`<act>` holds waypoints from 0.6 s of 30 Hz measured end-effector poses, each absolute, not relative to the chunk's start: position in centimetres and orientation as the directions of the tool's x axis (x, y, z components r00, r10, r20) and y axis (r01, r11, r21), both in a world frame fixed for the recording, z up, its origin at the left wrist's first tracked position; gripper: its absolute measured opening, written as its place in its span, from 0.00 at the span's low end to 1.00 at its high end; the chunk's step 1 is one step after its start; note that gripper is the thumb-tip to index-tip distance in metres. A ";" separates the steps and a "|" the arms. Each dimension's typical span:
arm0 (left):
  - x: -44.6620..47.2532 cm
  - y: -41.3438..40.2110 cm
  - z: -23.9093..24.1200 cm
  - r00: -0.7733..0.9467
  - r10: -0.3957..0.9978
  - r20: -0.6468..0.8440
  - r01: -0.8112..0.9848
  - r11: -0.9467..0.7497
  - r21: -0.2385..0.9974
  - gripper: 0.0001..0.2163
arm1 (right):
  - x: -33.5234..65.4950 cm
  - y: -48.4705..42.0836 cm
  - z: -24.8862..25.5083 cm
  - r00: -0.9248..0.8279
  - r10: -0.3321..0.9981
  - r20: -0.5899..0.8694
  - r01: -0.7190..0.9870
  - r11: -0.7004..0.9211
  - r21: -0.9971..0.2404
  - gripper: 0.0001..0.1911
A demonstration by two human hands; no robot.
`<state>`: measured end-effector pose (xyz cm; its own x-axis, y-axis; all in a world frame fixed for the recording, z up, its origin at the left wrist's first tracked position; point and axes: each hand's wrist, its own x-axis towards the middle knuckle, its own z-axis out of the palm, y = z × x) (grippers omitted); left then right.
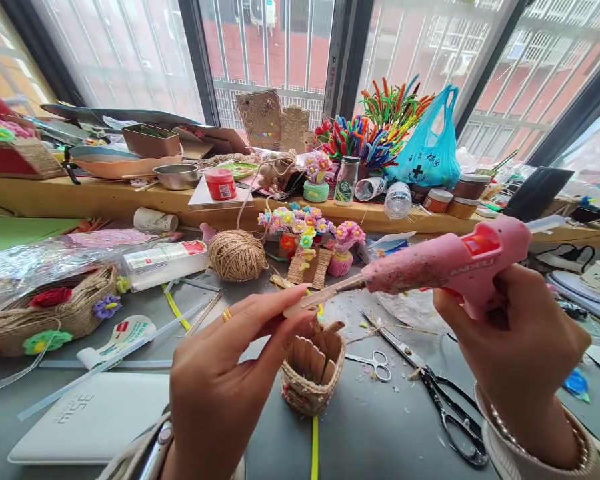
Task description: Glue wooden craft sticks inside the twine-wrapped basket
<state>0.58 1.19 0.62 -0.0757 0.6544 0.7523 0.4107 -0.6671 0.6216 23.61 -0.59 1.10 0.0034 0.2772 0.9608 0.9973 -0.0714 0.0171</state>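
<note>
My left hand (230, 367) pinches a small flat wooden stick (313, 300) between thumb and fingers. Around the handle of a pink glue gun (430, 263) my right hand (520, 353) is closed. The gun's nozzle points left and meets or nearly meets the stick's upper end; I cannot tell whether glue is coming out. Just below the stick stands a little twine-wrapped basket (313, 383) with wooden sticks lining its inside. A yellow strip (315, 447) runs from under it toward me. Small scissors (375, 363) lie to its right.
Large black-handled scissors (447, 407) lie by my right wrist. A white power bank (90, 420) and clear glue sticks (125, 363) are on the left. Behind are a twine ball (237, 255), crocheted flowers (347, 240) and a crowded wooden ledge (190, 200) below the windows.
</note>
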 end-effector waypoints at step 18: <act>-0.2 1.5 0.4 -0.116 0.642 0.758 0.492 -0.626 0.605 0.07 | 23.7 -0.4 1.1 0.025 0.298 0.954 0.999 -0.050 -0.011 0.12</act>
